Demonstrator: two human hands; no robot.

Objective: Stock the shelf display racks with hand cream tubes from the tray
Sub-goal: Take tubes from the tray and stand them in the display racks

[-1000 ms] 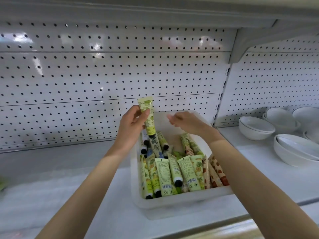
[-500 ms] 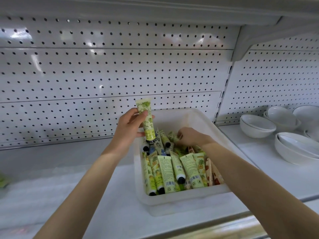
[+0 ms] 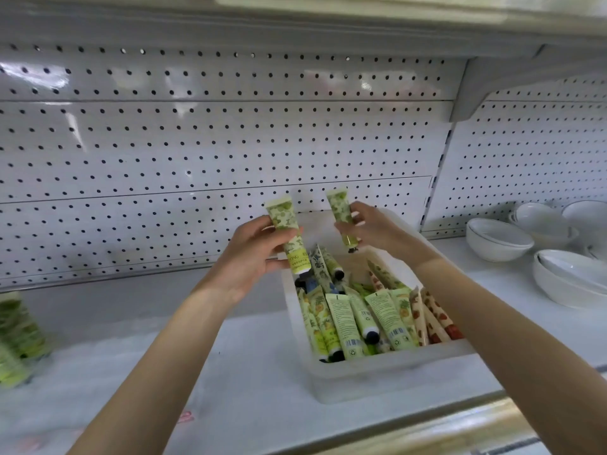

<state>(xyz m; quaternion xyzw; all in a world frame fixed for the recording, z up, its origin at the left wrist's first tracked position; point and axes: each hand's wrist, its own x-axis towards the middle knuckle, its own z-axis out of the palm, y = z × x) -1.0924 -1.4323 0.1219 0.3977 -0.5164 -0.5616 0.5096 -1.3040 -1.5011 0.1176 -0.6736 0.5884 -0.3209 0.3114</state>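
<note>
The left hand [image 3: 253, 257] grips a green tube [image 3: 285, 224] round its middle, thumb in front, cap end pointing down. Just beside it, the right hand [image 3: 377, 228] pinches a second green tube [image 3: 340, 208] the same way up. Both tubes are lifted above the far end of a white tray [image 3: 387, 372], which sits on the shelf [image 3: 197, 356] and holds many more loose tubes [image 3: 358, 320], green ones and some orange-patterned.

Behind stands a white pegboard wall [image 3: 230, 142]. To the right are stacked white bowls [image 3: 499, 238]. At the far left edge are blurred green shapes [image 3: 16, 336], probably tubes already stocked.

The step appears to be carrying this pair to the display. It would go best with a firm hold on the tube bodies, both kept cap down and labels forward, and each set in place singly so neither slips.
</note>
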